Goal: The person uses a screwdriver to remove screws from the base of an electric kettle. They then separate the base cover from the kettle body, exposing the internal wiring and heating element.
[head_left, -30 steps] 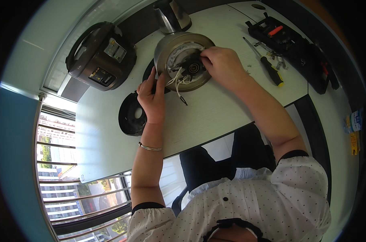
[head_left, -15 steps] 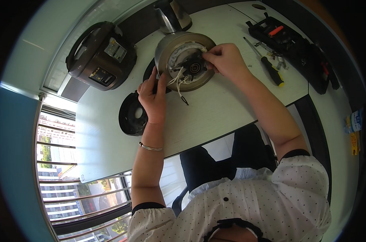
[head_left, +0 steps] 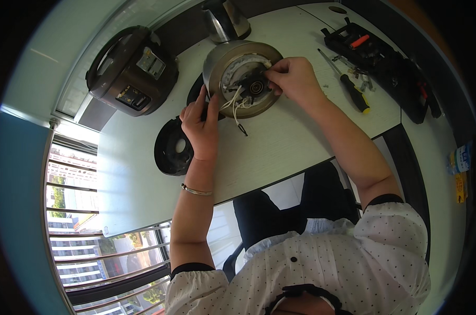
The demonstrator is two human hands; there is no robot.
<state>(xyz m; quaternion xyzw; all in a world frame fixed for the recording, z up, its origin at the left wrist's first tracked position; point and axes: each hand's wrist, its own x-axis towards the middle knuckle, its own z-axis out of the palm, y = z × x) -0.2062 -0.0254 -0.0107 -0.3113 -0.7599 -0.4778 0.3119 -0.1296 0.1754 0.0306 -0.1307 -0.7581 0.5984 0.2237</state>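
Note:
An electric kettle (head_left: 212, 67) lies tipped with its opened underside toward me. In its base sits a black round connector (head_left: 255, 87) with a ringed centre, and pale wires (head_left: 231, 103) hang out, one ending in a dark tip. My left hand (head_left: 201, 125) is closed on the kettle's left rim, thumb and forefinger against the metal. My right hand (head_left: 293, 79) pinches at the upper right edge of the black connector; its fingertips partly hide the spot. Beside my left wrist lies a black round base cover (head_left: 167, 152) with a hole.
A brown rice cooker (head_left: 135, 73) stands at the left, and a steel jug (head_left: 226, 21) behind the kettle. To the right lie a black-and-yellow screwdriver (head_left: 356, 94), loose metal bits (head_left: 365, 79) and a black tool case (head_left: 384, 65). The table's front edge runs before my lap.
The kettle has shifted very slightly to the right, and both hands keep nearly the same hold on it.

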